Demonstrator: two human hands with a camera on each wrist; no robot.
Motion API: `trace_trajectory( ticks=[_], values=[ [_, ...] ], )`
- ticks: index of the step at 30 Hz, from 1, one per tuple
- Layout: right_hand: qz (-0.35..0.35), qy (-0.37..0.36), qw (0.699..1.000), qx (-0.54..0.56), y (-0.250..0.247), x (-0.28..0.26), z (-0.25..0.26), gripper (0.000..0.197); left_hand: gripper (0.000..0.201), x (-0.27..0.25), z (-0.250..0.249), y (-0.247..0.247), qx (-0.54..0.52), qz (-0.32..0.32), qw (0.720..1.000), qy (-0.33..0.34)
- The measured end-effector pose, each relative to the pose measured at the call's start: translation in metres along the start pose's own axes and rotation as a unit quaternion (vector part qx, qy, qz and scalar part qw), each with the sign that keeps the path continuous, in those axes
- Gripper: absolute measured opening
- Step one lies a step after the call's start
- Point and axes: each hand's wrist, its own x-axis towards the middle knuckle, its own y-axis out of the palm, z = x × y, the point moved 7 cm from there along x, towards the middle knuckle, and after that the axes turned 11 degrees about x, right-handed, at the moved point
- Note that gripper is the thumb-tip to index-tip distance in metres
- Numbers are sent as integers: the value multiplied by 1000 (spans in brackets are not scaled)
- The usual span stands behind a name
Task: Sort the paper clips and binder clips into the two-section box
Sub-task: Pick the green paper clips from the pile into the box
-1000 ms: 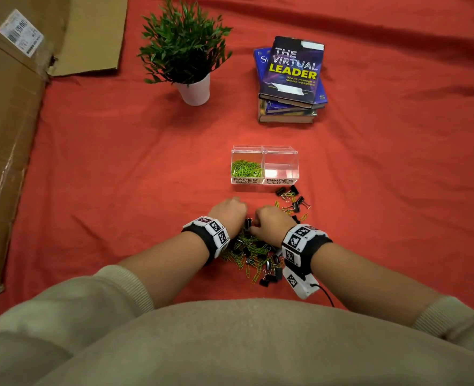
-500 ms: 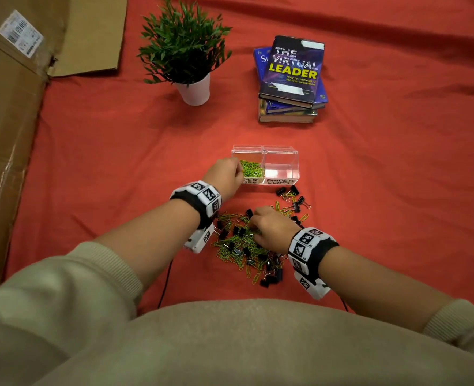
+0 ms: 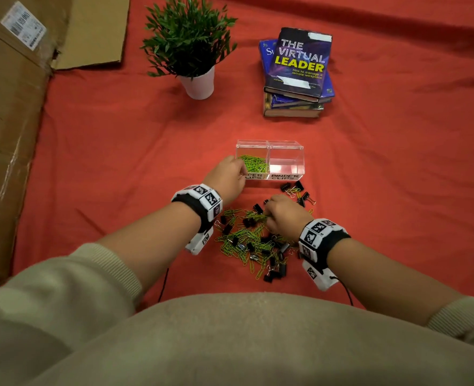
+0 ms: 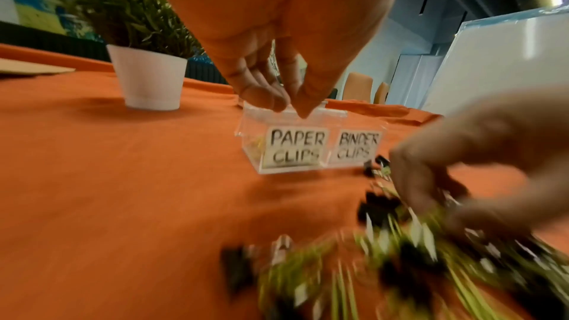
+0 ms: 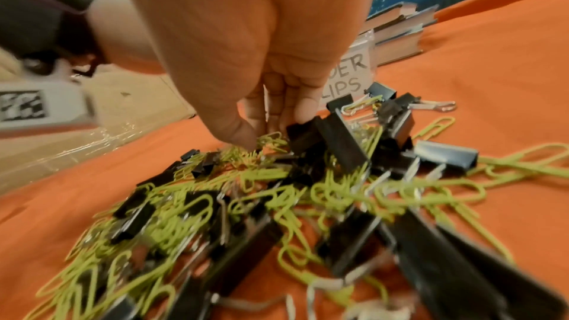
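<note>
A clear two-section box [image 3: 286,147] stands on the red cloth. Its left section, labelled PAPER CLIPS [image 4: 294,149], holds green paper clips [image 3: 255,164]; the BINDER CLIPS section [image 3: 286,165] looks empty. My left hand [image 3: 242,169] hovers at the left section's front rim, its fingertips [image 4: 277,102] bunched together; whether they hold a clip is hidden. A mixed pile of green paper clips and black binder clips [image 3: 247,243] lies in front of the box. My right hand [image 3: 268,215] is down in the pile, thumb and fingers pinching green paper clips [image 5: 270,139] beside a black binder clip [image 5: 307,133].
A few binder clips [image 3: 297,190] lie apart by the box's right front corner. A potted plant [image 3: 198,84] and a stack of books [image 3: 297,79] stand farther back. Flattened cardboard [image 3: 7,135] covers the left edge of the cloth.
My left hand has left the pile and moved forward to the box's paper clips section. My right hand stays in the pile, shifted slightly forward.
</note>
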Motion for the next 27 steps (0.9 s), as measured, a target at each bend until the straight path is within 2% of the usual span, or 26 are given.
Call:
trace_trajectory(
  ticks=[3,7,10,12,15,18,21,24,27],
  values=[
    [-32,21,999,-6,-10,5,-4,22,12,-26,16,23,22,77,997,-6],
    [-62,-45,997,-20,-12,13,23,29,23,-48,44,43,51,124,990,-44],
    [-51,-62,995,-50,-4,17,31,31,26,-53,56,48,54,131,988,-62],
    [-44,-32,995,-82,-2,18,23,28,25,-54,62,47,45,119,988,-82],
    [-66,32,994,-86,-11,15,6,26,24,-55,67,40,39,67,991,-111],
    [-97,7,993,-61,-14,13,10,25,25,-57,55,39,54,43,995,-77],
    [-64,-37,995,-65,0,15,27,29,33,-58,36,49,74,76,994,-23],
    [-34,-21,995,-89,17,19,33,40,43,-59,27,58,87,99,991,-7],
    [-33,-5,994,-106,25,19,34,35,40,-61,22,60,111,105,988,2]
  ],
)
